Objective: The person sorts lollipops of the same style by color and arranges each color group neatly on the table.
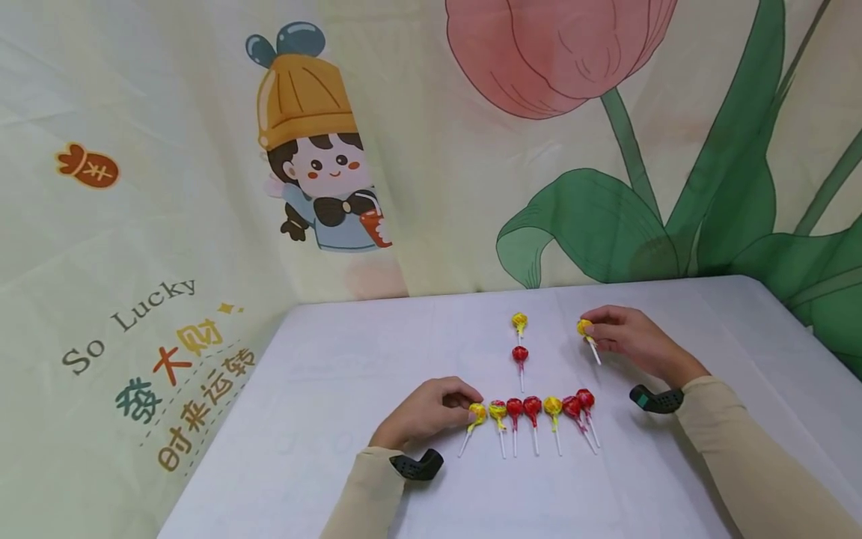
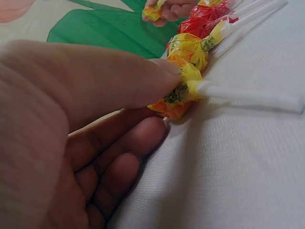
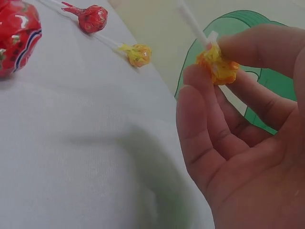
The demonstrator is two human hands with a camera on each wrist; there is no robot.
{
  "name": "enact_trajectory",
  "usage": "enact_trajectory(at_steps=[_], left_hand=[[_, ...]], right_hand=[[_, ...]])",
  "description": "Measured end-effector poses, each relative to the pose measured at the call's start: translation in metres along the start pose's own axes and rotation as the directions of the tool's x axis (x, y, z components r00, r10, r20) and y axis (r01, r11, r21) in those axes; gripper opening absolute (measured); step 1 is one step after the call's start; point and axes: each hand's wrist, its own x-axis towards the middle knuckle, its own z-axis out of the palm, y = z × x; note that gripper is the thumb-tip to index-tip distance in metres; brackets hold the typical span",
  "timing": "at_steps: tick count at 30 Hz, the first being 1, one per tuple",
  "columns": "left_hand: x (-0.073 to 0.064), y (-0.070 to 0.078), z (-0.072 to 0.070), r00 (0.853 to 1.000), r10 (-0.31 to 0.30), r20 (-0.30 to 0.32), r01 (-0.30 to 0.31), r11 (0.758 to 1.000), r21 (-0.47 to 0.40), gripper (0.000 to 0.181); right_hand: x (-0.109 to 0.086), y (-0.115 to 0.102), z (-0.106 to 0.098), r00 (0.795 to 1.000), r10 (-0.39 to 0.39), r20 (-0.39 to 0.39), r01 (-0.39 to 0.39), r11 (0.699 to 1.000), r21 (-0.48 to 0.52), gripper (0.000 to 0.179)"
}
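left hand [image 1: 427, 409] pinches a yellow-wrapped lollipop [image 1: 477, 413] by its head, at the left end of a row of red and yellow lollipops [image 1: 532, 406] on the white table [image 1: 357, 344], heads far side, sticks near side. right hand [image 1: 633, 340] pinches a second yellow lollipop [image 1: 585, 328], also by the head, held up off the table, well apart from the row. beyond the row, a far yellow lollipop [image 1: 519, 322] and a lone red lollipop [image 1: 520, 353] lie in line, left of the right hand.
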Motion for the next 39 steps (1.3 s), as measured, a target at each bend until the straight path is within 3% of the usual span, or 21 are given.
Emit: enact_trajectory(at_steps=[23, 39], left_hand=[[-0.004, 0.002, 0.002, 0.999, -0.033, -0.021, 0.034, 0.999, 0.037, 0.021], [-0.002, 0.003, 0.003, 1.0, -0.023, -0.018, 0.024, 1.0, 0.005, 0.02]], right_hand=[[0.023, -0.011, 0.005, 1.0, -0.007, 0.019, 0.007, 1.0, -0.011, 0.046], [0.044, -0.01, 0.015, 0.998, -0.03, 0.064, 0.032, 0.999, -0.028, 0.042]])
